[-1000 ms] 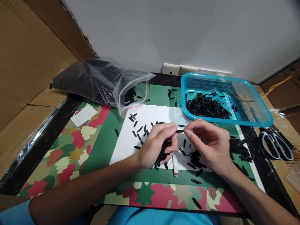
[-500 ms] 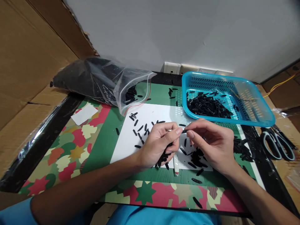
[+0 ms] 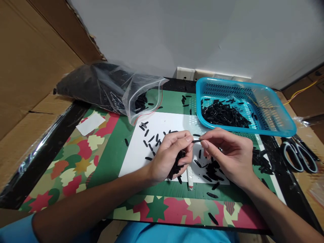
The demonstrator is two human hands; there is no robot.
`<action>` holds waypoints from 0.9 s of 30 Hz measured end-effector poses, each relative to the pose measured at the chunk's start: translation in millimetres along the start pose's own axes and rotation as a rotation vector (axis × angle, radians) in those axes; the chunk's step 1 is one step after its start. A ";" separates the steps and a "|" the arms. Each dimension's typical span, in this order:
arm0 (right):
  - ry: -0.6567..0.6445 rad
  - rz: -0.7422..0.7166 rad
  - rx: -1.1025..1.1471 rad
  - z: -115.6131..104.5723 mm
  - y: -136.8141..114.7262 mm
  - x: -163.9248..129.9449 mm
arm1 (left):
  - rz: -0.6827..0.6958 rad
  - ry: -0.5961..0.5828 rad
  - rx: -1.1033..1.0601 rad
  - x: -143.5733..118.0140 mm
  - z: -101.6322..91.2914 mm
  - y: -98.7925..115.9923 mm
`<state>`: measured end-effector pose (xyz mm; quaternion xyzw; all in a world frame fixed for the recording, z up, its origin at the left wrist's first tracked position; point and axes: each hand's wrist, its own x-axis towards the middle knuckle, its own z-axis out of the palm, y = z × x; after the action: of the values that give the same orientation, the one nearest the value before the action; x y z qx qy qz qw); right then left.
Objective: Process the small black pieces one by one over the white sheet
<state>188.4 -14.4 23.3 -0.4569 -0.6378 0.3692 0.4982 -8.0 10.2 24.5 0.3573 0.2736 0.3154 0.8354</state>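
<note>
A small, slim black piece bridges the fingertips of both hands above the white sheet. My left hand is closed, its thumb and forefinger on the piece's left end, with a clump of similar black pieces in its curled fingers. My right hand pinches the other end between thumb and forefinger. Scattered on the sheet are several loose black pieces, and a darker heap lies below my right hand. A white stick with a red end is between the hands.
Behind on the right stands a blue plastic basket holding many black pieces. An open zip bag of black material lies back left. Scissors rest at the right edge. A small white paper is on the patterned mat.
My left thumb and fingertips have shifted slightly left, so more of the black piece shows between the hands. My right hand stays nearly in place.
</note>
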 end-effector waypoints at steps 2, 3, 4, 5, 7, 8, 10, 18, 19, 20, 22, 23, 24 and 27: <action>-0.002 0.013 -0.005 0.5 1.2 -0.1 | -0.001 0.014 0.008 -0.2 0.1 0.1; -0.002 0.018 -0.007 0.7 1.8 -0.3 | -0.001 0.020 0.015 -0.3 0.0 0.1; -0.002 0.020 -0.007 0.9 2.2 -0.5 | 0.002 0.026 0.024 -0.6 -0.1 -0.1; -0.004 0.021 -0.008 1.0 2.4 -0.8 | 0.005 0.030 0.037 -0.9 -0.1 -0.3; -0.011 0.017 -0.012 1.0 2.5 -1.4 | 0.013 0.033 0.073 -1.7 0.0 -1.1; -0.015 0.012 -0.016 0.9 2.4 -1.6 | 0.016 0.037 0.091 -2.1 0.1 -1.7; -0.026 0.004 -0.029 0.7 2.2 -1.5 | 0.020 0.046 0.125 -2.5 0.4 -3.1; -0.041 0.021 -0.137 0.8 1.7 -0.1 | 0.025 0.115 0.073 2.6 0.6 -4.0; -0.035 0.008 -0.180 0.7 1.8 -0.5 | 0.021 0.130 0.030 3.5 0.4 -1.8; -0.035 -0.018 -0.234 0.6 2.0 -1.0 | 0.015 0.147 -0.018 4.3 0.0 1.1; -0.091 -0.107 -0.364 1.4 2.3 -2.4 | -0.010 0.179 -0.121 5.6 -1.5 7.6; -0.143 -0.163 -0.429 2.4 2.4 -3.4 | -0.027 0.188 -0.173 6.0 -2.6 10.8; -0.203 -0.218 -0.484 3.9 2.2 -4.5 | -0.047 0.193 -0.224 6.3 -3.9 13.6; -0.365 -0.372 -0.607 11.5 -0.2 -8.8 | -0.085 0.190 -0.356 6.5 -7.9 18.7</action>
<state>177.9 -23.0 18.3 -0.3869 -0.8678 0.1426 0.2775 -15.3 28.4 32.7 0.1608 0.3062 0.3556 0.8683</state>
